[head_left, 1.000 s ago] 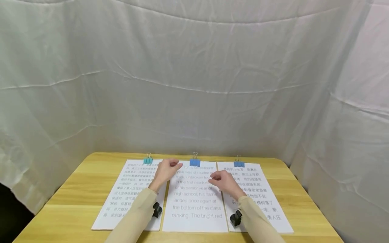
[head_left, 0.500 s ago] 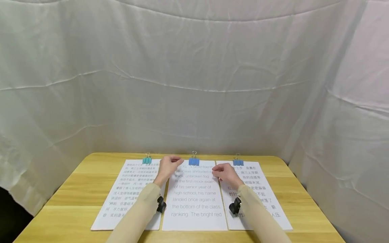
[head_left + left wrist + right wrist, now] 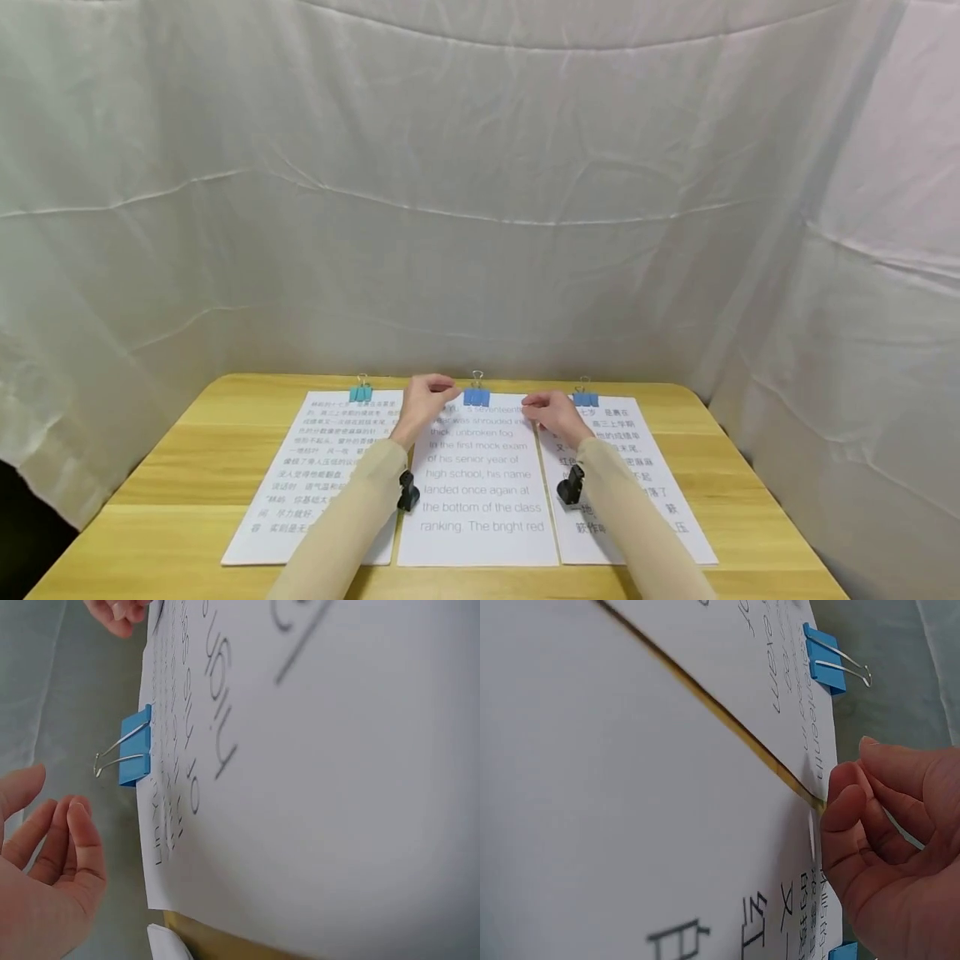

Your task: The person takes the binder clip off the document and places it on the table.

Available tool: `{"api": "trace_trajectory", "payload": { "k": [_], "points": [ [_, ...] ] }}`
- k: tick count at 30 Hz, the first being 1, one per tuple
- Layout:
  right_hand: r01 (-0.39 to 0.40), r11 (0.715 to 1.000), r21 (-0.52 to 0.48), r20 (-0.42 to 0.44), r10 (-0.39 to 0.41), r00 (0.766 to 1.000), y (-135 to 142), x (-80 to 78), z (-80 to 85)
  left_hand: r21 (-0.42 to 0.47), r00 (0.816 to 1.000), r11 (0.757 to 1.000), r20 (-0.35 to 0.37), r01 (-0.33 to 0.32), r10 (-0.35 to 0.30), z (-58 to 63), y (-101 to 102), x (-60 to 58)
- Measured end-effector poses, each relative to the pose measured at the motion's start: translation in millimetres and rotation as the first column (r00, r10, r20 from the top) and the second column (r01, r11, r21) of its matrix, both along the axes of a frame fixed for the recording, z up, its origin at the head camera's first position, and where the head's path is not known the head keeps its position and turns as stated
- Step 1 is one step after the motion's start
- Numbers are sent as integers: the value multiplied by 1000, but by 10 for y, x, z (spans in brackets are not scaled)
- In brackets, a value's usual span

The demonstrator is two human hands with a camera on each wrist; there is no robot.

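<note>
A stack of white paper [image 3: 480, 546] printed with English text lies in the middle, with a blue binder clip [image 3: 477, 397] on its far edge. My left hand [image 3: 422, 407] hovers by the stack's far left corner, left of that clip. In the left wrist view, its thumb stands apart from loosely bent fingers [image 3: 88, 844], with nothing between them. My right hand [image 3: 557, 415] is at the far right corner of the same stack, over the gap to the right one. Its fingers are loosely curled in the right wrist view, and no held object shows.
A left paper stack [image 3: 300, 500] with a teal binder clip [image 3: 361, 393] and a right paper stack [image 3: 648, 446] with a blue binder clip [image 3: 586, 399] flank the middle one. The wooden table [image 3: 165, 475] has pale curtains [image 3: 480, 183] behind and beside it.
Both hands have moved away from me toward the far edge of the middle stack, the left reaching closer to its clip. The paper stacks and clips stay in place.
</note>
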State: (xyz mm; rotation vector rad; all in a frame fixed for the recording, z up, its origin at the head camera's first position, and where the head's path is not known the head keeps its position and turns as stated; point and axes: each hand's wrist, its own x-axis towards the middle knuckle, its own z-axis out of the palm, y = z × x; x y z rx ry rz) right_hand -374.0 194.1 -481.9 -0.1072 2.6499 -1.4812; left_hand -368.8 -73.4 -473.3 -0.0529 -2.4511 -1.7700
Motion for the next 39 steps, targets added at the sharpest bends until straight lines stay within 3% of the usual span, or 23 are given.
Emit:
{"api": "trace_trajectory", "payload": {
  "k": [6, 15, 24, 31, 39],
  "points": [
    [21, 1000, 6, -3, -21, 1000, -26, -133, -27, -7, 1000, 1000, 5, 0, 0, -5, 37, -73],
    [126, 992, -9, 51, -125, 991, 5, -230, -51, 50, 998, 998, 61, 25, -28, 13, 147, -143],
    [67, 997, 49, 28, -68, 997, 3, -326, -12, 104, 994, 994, 104, 13, -24, 19, 172, -213],
    [64, 984, 166, -22, -61, 998, -80, -323, -22, 104, 994, 994, 99, 29, -39, -1, 178, -255],
    [83, 985, 152, -9, -83, 997, -138, -309, -38, 131, 992, 989, 101, 64, -77, -70, 120, -251]
  ]
}}
